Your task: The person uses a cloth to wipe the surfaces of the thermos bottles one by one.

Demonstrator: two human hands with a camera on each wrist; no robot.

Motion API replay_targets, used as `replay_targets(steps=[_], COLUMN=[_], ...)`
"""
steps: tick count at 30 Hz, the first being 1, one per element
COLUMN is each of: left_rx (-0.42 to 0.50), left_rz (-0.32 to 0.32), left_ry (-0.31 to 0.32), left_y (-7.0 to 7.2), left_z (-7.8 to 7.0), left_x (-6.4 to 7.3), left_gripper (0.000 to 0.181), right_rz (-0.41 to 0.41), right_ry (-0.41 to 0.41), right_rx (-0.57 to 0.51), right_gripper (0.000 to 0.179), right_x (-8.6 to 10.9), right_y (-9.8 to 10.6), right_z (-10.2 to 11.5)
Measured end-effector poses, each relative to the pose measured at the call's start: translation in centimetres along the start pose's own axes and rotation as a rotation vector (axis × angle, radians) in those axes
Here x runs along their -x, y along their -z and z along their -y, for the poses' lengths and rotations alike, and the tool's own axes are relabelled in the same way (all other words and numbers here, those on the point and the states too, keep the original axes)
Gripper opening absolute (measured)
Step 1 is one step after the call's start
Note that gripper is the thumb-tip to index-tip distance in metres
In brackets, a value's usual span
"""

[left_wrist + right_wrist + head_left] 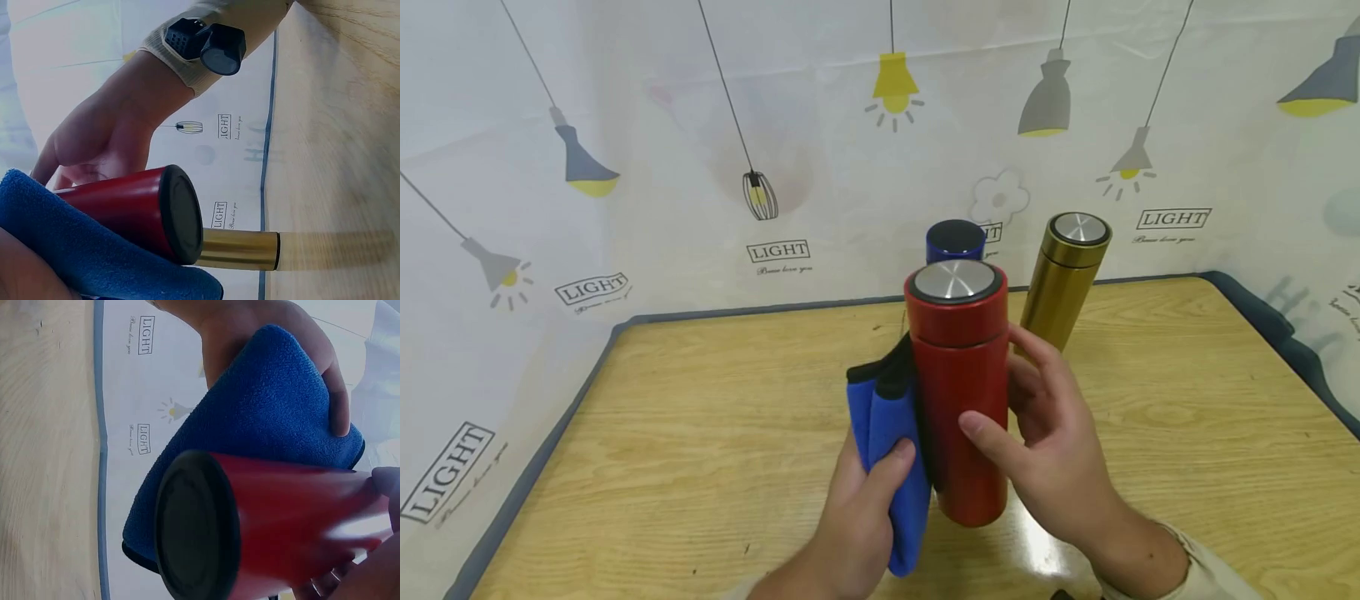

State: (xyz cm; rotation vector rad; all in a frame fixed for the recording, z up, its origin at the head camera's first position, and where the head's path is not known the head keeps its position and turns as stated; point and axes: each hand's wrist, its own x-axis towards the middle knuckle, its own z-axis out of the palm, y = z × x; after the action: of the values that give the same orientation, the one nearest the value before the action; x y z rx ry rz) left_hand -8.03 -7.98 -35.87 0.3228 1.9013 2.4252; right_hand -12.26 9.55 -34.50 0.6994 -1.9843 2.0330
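Note:
A red thermos flask [964, 400] with a steel-topped lid is held upright off the table, its black base [190, 525] showing in the right wrist view. My right hand [1060, 450] grips it from the right, thumb across its front. On its other side my left hand [865, 508] holds a folded blue cloth [887, 450] with black edging, thumb over the near face. The cloth [112, 250] lies along the flask's side in the left wrist view. Most of my left fingers are hidden behind the cloth in the head view.
Behind the red flask stands a blue flask [955, 240], mostly covered by it. A gold flask [1060, 283] stands to its right on the wooden table [715, 433]. A white sheet printed with lamps [820, 150] hangs around the table's far and side edges.

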Motion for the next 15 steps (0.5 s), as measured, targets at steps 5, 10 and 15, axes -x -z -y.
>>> replay_targets(steps=[5,10,15], left_rx=[0.014,0.022,0.027], left_rz=[-0.064,-0.092,-0.020], left_ry=[-0.006,-0.058,-0.091], left_y=[0.14,0.31,0.25], left_z=[-0.23,-0.45,-0.63], left_x=[-0.08,0.06,0.41], left_gripper=[0.052,0.052,0.055], right_rz=[0.063,0.156,0.182], right_ry=[-0.048,-0.033,-0.005], right_rx=[0.078,0.109,0.129], right_gripper=[0.074,0.074,0.074], right_x=[0.23,0.55,0.69], right_y=[-0.33,-0.75,-0.74], right_z=[-0.18,-0.75,-0.81])
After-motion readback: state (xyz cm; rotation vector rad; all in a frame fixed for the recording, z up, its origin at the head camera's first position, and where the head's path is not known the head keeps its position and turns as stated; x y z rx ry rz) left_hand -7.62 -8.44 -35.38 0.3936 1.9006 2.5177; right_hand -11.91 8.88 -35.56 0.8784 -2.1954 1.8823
